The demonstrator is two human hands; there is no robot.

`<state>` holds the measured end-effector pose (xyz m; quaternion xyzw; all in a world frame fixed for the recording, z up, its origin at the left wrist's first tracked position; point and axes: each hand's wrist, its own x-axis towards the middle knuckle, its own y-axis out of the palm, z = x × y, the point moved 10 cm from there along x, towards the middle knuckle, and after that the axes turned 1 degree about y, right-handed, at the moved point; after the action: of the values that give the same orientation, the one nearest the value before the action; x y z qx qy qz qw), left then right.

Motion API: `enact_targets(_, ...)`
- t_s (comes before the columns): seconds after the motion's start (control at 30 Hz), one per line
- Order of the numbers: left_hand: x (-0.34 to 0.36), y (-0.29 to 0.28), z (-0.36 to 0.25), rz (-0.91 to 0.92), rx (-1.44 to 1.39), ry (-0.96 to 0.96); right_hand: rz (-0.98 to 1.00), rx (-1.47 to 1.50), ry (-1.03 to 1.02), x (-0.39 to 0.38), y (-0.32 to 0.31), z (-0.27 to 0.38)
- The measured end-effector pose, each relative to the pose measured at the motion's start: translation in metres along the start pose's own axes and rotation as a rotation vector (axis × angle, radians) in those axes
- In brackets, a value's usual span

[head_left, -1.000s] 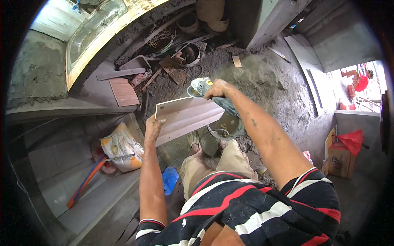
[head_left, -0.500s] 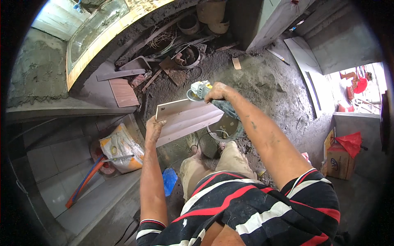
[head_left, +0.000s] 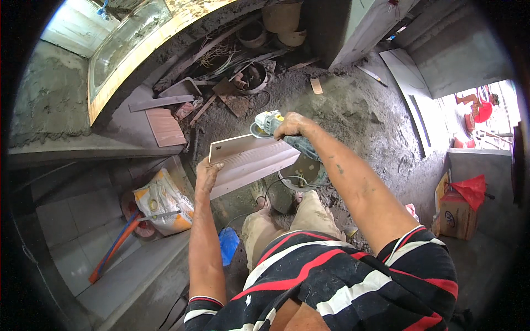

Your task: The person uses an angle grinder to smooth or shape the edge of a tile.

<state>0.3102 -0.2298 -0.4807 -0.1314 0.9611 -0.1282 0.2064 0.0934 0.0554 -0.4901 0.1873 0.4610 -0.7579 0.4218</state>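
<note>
My left hand (head_left: 206, 175) is closed on the left end of a long, pale, wood-patterned tile (head_left: 254, 170), thumb on its face. The tile is tilted in front of my legs. My right hand (head_left: 290, 126) wraps round the body of an angle grinder (head_left: 303, 147), whose metal head points to the left. Its disc (head_left: 257, 130) is at the tile's upper edge, near the right part of it; I cannot tell whether it touches. Below the tile's right end, a bucket (head_left: 302, 177) with murky liquid is partly hidden by the tile and grinder.
A thin cable (head_left: 267, 191) runs by my feet. At the left lean a white-and-orange sack (head_left: 165, 204) and an orange-and-blue tube (head_left: 113, 251). Offcuts and a debris-filled bucket (head_left: 255, 83) lie ahead. A cardboard box (head_left: 457, 218) stands right; another person (head_left: 483, 112) is beyond the opening.
The grinder has shifted very slightly to the left along the tile's upper edge. The thin cable by my feet now bends further to the left. Both hands keep their holds.
</note>
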Motion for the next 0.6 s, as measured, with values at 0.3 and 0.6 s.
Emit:
enact_targets(0.3,0.000,0.004,-0.012,-0.010,0.057,-0.033,0.015,0.006,0.076,0.009,-0.006,-0.010)
enact_targets(0.6,0.002,-0.001,-0.010,-0.016,0.071,-0.019,0.043,-0.025,0.042,0.021,-0.004,0.000)
